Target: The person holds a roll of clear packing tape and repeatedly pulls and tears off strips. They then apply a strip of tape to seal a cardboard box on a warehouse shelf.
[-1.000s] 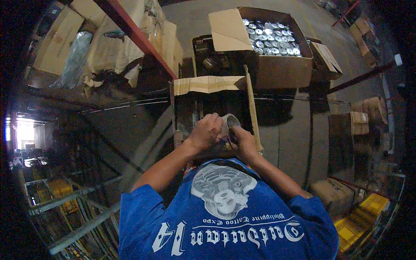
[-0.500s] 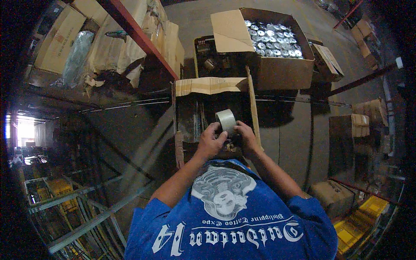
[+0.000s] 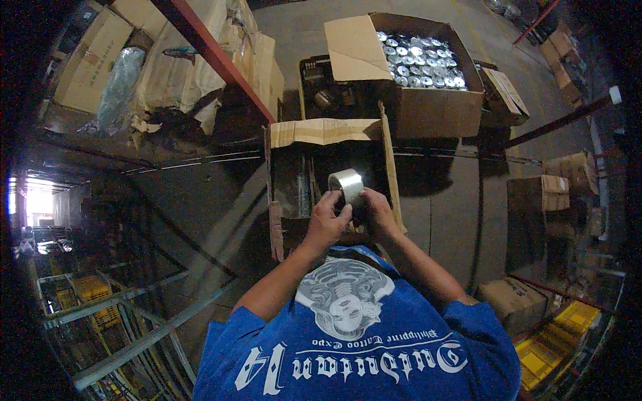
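Note:
Between my two hands is a roll of clear, shiny packing tape [image 3: 349, 184], held above an open cardboard box [image 3: 328, 131]. My left hand [image 3: 328, 219] grips its left side, thumb on the near face and fingers curled round the edge. Against the right side of the roll my right hand [image 3: 378, 211] presses with bent fingers. Light glints off the tape's outer surface. The inside of the box below is dark, and what lies in it cannot be made out well.
Beyond stands a large open carton [image 3: 438, 110] filled with rows of silvery round parts. A dark crate [image 3: 324, 100] holds metal pieces beside it. A red post [image 3: 214, 60] slants across at the upper left. Yellow crates [image 3: 555, 344] stand at the lower right, and metal frames [image 3: 127, 351] at the lower left.
The tape roll has turned slightly in my hands and shifted a little left, so its surface catches more light. Both hands keep their hold.

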A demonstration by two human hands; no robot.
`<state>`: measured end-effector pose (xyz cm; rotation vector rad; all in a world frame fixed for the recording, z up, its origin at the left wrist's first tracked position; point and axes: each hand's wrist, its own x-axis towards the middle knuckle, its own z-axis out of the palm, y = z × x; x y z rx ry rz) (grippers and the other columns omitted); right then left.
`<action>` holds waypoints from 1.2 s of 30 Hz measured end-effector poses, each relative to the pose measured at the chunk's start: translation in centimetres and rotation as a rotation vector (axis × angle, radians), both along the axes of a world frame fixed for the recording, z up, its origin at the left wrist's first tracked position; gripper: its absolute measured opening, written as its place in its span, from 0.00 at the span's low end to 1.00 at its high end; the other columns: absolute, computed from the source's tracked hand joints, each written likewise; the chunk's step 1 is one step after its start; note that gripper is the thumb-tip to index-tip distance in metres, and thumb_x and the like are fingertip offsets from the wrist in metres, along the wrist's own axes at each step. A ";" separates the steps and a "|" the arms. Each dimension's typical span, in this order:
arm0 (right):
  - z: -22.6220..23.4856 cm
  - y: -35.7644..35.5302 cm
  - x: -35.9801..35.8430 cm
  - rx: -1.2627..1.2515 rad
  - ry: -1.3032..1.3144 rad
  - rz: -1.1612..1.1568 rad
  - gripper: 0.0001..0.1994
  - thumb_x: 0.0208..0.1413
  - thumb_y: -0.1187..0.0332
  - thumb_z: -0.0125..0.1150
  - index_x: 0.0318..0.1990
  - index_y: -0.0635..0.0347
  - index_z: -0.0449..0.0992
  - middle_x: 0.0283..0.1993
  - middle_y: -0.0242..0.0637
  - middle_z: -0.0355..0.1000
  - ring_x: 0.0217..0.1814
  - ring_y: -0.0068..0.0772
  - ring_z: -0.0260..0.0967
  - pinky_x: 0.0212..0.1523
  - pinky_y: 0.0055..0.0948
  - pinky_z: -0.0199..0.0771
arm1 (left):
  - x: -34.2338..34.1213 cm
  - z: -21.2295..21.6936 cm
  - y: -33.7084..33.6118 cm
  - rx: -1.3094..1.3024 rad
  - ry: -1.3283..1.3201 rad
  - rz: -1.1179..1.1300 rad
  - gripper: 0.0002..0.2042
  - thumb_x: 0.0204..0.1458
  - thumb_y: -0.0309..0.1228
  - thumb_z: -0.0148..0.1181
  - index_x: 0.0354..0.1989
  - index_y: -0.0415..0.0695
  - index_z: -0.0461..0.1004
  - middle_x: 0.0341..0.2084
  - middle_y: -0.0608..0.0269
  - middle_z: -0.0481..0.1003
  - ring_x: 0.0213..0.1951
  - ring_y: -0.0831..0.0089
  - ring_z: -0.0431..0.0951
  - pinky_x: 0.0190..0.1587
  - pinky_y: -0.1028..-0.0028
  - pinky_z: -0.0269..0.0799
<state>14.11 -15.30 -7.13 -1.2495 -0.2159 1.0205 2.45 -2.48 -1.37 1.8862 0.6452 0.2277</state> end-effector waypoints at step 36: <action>-5.0 0.7 -0.5 -0.022 -0.258 -0.043 0.21 0.64 0.52 0.50 0.47 0.63 0.75 0.37 0.32 0.74 0.35 0.26 0.70 0.36 0.27 0.72 | -0.7 -0.9 0.1 0.075 0.021 -0.014 0.25 0.57 0.40 0.62 0.54 0.29 0.73 0.57 0.32 0.71 0.60 0.41 0.71 0.63 0.57 0.66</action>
